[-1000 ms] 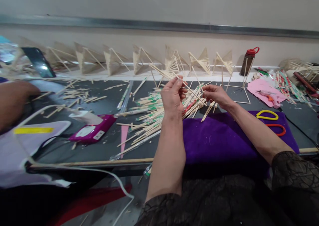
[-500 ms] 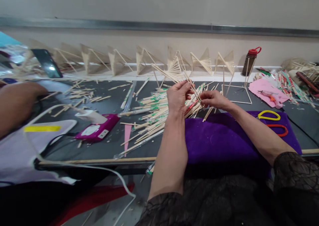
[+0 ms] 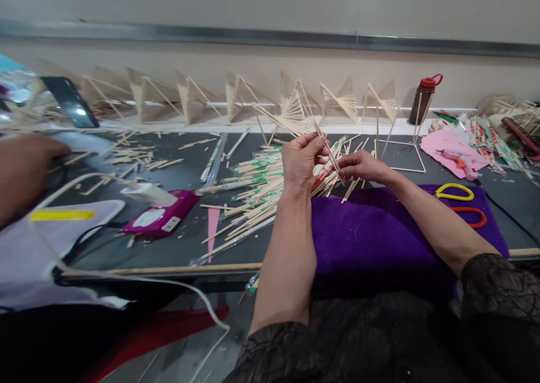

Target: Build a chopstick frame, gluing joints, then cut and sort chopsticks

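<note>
My left hand (image 3: 301,159) is closed in a pinch round the middle of a few thin wooden chopsticks (image 3: 333,159), which slant down to the right. At their lower end the fingers of my right hand (image 3: 363,166) are closed on them too. Their exact number cannot be made out. Below and behind lies a loose heap of chopsticks (image 3: 261,190), many in clear and green wrappers. A purple cloth (image 3: 358,225) covers the table edge under my forearms. Just past my right hand stands an open frame of sticks (image 3: 407,170).
Twisted stick structures (image 3: 337,102) line the wall. Scissors (image 3: 455,190) lie on the cloth's right side; a glue gun (image 3: 455,158) rests on pink paper. A bottle (image 3: 422,102) stands behind. Leftward are a magenta power strip (image 3: 162,220), a phone (image 3: 71,103) and another person's arm (image 3: 25,169).
My hands keep their hold on the chopsticks, with only slight finger movement. The view has shifted a little, and the other person's arm at the left has moved slightly leftward.
</note>
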A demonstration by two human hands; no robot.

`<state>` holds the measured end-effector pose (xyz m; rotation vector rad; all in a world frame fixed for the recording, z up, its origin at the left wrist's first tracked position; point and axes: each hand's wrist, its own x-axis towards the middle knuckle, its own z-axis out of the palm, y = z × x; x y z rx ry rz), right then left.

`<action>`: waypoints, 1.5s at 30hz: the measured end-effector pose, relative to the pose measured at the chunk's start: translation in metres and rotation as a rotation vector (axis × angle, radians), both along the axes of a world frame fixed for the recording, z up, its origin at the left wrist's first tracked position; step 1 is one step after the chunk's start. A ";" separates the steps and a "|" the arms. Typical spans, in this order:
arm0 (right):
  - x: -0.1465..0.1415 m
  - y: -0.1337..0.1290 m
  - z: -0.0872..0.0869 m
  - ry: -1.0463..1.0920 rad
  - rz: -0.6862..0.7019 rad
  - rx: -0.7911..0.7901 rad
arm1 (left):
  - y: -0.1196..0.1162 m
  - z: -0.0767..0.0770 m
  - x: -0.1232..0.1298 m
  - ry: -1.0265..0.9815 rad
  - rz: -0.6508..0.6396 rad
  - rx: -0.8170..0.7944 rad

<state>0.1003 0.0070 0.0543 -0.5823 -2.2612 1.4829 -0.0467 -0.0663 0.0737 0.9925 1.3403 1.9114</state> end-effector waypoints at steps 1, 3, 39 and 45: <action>0.000 0.001 -0.001 -0.007 -0.001 0.007 | 0.000 0.000 0.001 0.009 0.003 0.003; 0.000 0.002 -0.003 -0.019 -0.007 0.039 | 0.001 0.000 0.003 0.037 -0.005 0.005; -0.009 -0.007 -0.014 -0.135 -0.063 0.355 | -0.010 0.003 0.002 0.163 -0.187 -0.146; -0.009 -0.006 -0.014 -0.132 -0.059 0.362 | -0.008 0.001 -0.002 0.145 -0.208 -0.160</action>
